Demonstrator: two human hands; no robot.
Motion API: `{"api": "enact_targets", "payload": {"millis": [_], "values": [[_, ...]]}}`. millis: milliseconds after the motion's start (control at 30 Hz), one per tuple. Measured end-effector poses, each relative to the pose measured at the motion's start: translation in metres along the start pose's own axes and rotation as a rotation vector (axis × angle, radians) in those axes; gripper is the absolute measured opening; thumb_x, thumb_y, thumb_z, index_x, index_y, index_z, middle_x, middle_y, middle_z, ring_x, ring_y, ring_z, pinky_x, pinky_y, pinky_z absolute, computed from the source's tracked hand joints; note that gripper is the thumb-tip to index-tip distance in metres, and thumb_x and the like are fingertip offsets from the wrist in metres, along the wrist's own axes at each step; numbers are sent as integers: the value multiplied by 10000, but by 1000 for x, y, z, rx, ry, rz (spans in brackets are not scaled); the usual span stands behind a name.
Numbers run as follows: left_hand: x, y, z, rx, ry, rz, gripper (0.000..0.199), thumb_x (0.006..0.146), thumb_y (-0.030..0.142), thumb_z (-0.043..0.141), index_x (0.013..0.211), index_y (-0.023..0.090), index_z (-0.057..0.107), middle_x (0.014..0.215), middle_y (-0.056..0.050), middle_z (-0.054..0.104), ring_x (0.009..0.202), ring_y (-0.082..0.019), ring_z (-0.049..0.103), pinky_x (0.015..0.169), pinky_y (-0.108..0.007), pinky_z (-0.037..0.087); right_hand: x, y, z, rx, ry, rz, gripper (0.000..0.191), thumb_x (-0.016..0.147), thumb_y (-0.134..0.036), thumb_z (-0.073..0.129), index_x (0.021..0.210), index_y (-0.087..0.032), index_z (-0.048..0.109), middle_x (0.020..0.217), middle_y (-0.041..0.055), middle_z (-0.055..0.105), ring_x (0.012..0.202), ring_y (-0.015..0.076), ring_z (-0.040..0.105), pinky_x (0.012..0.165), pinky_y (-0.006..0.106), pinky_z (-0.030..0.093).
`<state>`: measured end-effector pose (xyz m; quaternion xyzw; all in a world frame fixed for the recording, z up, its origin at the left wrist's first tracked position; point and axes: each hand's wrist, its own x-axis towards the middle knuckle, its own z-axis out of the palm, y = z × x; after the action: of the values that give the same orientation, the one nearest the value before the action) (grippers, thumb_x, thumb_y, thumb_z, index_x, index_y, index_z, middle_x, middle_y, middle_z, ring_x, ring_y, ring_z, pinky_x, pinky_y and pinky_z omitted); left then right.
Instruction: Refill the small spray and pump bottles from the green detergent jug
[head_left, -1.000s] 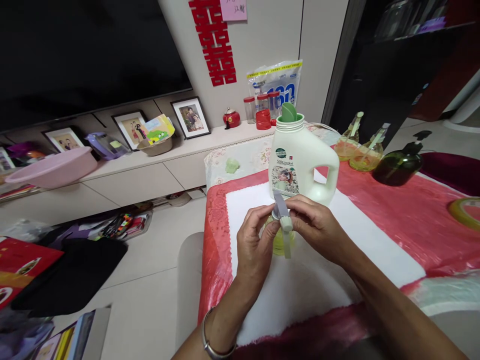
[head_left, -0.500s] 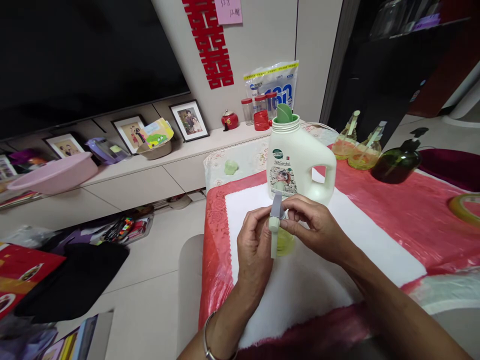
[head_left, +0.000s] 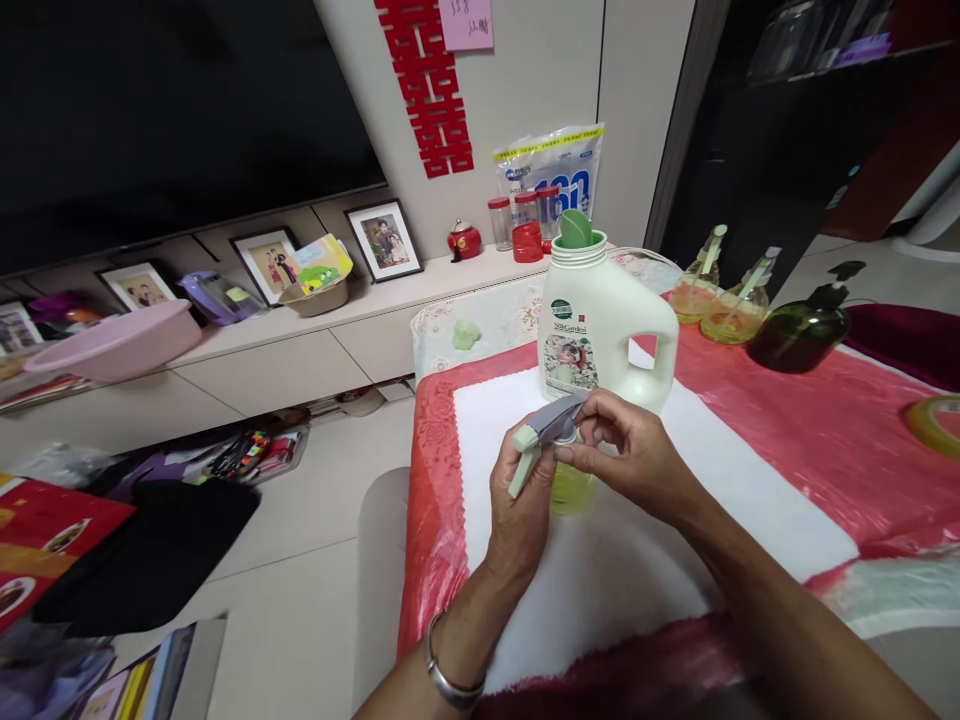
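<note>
Over the white cloth (head_left: 645,540) I have a small spray bottle (head_left: 571,490) with yellow liquid in its clear body. Its grey trigger spray head (head_left: 556,418) has a pale green nozzle and trigger, which point left and towards me. Fingers of my left hand (head_left: 521,510) are closed around the bottle's upper part and the head, partly hidden behind them. My right hand (head_left: 630,450) pinches the collar under the spray head with thumb and fingers. Just behind stands a large pale green detergent jug (head_left: 592,310), with a green scoop-like piece (head_left: 576,229) in its open mouth.
To the right on the red table cover (head_left: 780,420) stand two clear spray bottles (head_left: 735,300), a dark green pump bottle (head_left: 802,325) and a roll of tape (head_left: 934,425). A light green lid-like piece (head_left: 466,335) lies at the back left. Jars (head_left: 501,225) line the cabinet top.
The spray head has turned, so its nozzle now points left instead of straight towards me. My left hand has shifted slightly with it; my right hand stays at the collar.
</note>
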<state>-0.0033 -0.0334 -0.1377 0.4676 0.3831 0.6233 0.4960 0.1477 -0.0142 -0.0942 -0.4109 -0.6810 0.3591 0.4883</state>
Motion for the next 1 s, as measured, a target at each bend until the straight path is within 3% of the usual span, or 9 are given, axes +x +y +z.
{"api": "enact_targets", "payload": {"millis": [167,300,433,567,700,800,1000], "values": [[-1,1,3,-27,42,12,290,927,404,710,1144,214,683,1040,-36,751,975,-184,691,913,-317,545,2,0,-4,63,-53,51,370,851,-438,782,868,-138,566,783,-8,478,703,78,454,628,196,369],[0,5,6,6,33,62,252,941,403,684,1096,204,679,971,-29,744,885,-170,690,858,-302,555,3,2,-10,116,-169,-2,293,928,-423,709,886,-141,641,918,31,496,829,103,483,759,218,432],[-1,7,8,-7,38,22,288,932,426,687,1113,203,668,976,-38,747,963,-205,712,906,-330,560,4,5,-12,129,-171,5,262,935,-420,711,947,-157,707,987,53,515,908,129,497,825,239,449],[0,9,12,-56,9,-1,415,943,473,656,1259,205,629,1132,-89,743,1149,-254,691,1004,-387,543,4,5,-8,141,-112,9,252,907,-402,733,954,-155,704,950,45,505,829,112,484,725,216,432],[2,9,14,-127,-60,51,415,943,460,660,1277,218,612,1218,-101,717,1215,-255,660,1053,-406,518,1,2,-3,82,-44,-35,221,890,-342,731,952,-140,667,858,18,469,739,84,462,619,188,381],[5,9,14,-158,-66,87,395,913,433,712,1231,213,633,1225,-97,717,1206,-248,664,1066,-398,507,0,1,-2,70,-35,-39,236,885,-332,728,978,-128,655,884,20,494,728,77,473,621,188,406],[4,6,15,-174,-7,19,408,878,512,729,1127,199,651,1134,-95,753,1077,-253,718,986,-410,552,3,2,-5,206,-94,69,358,831,-384,813,1030,-129,660,897,19,513,702,69,473,593,181,386]]}}
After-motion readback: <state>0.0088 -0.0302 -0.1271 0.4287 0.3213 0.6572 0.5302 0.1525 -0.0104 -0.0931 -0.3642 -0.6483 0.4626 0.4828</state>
